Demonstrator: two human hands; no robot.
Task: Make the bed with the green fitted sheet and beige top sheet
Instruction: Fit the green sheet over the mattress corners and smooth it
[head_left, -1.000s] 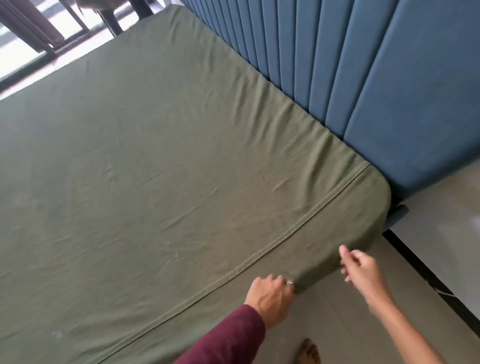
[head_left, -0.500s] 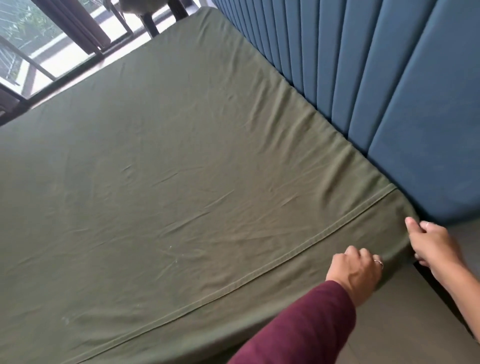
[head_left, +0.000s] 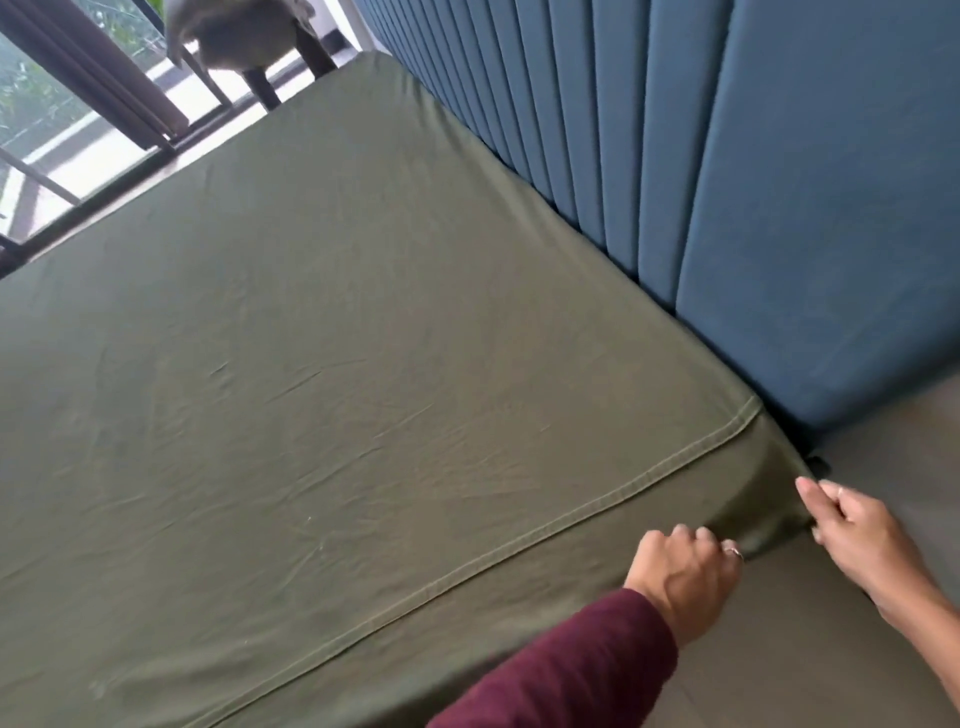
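Two hands are at the near corner of the bed, and I record both as engaged with the green fitted sheet (head_left: 363, 389). My left hand (head_left: 685, 577), in a maroon sleeve (head_left: 561, 670), has its fingers (head_left: 698, 538) curled over the sheet's hanging side just below the stitched seam (head_left: 571, 512); a ring (head_left: 733, 552) shows on one finger. My right hand (head_left: 857, 535), bare-armed, pinches the fabric at the rounded corner, thumb extended along the cloth and the other fingers folded in behind it. The two hands are near each other, with a taut fold of sheet between them.

Below and to the right of the hands lies grey floor (head_left: 779, 665).

Beyond the hands, the sheet covers the whole visible top of the mattress, with light creases across the middle. Its right-hand edge meets the blue padded headboard (head_left: 779, 182), which stands upright in vertical panels. I cannot tell how far the sheet is tucked at that edge.

At the far end, a window with dark framing (head_left: 104, 88) admits bright light. A blurred grey object on dark legs (head_left: 244, 36) stands past the far corner; I cannot identify it.
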